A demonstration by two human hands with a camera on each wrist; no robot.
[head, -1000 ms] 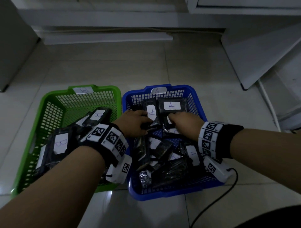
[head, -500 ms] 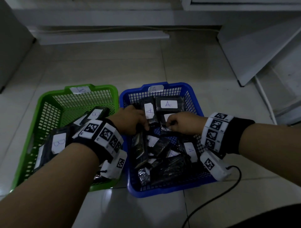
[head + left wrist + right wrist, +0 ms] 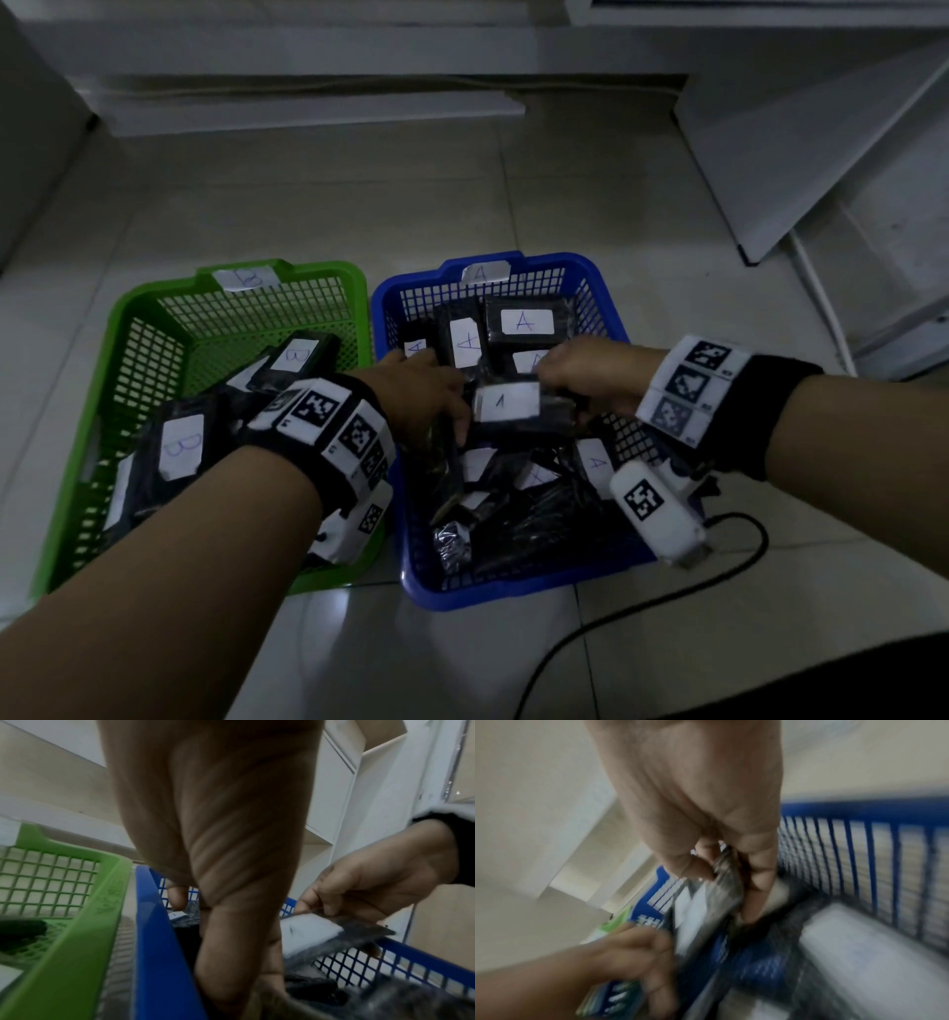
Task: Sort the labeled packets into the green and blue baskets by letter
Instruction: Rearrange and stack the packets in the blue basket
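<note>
Item one: we are holding a black packet (image 3: pixel 518 411) between both hands above the blue basket (image 3: pixel 508 586), its white label facing up, likely so the letter can be read before it is placed. Our right hand (image 3: pixel 590 372) is pinching the packet's right end, thumb against curled fingers (image 3: pixel 757 874). Our left hand (image 3: pixel 421 395) is curling at the packet's left edge; whether it is gripping this packet or the upright one below it, we cannot tell. The mark on the label is looking like an A, though blurred.

Item two: the blue basket, tagged A on its far rim, is carrying a loose heap of packets labelled A. Just beside it on the left, the green basket (image 3: pixel 118 349), tagged B, is carrying packets marked B (image 3: pixel 179 447), partly hidden under our left forearm.

Item three: both baskets are sitting on a pale tiled floor (image 3: pixel 359 205) in dim light. A black cable (image 3: pixel 667 596) is trailing from the right wrist unit across the tiles. White panels (image 3: pixel 801 154) and a low ledge are standing along the far side.
</note>
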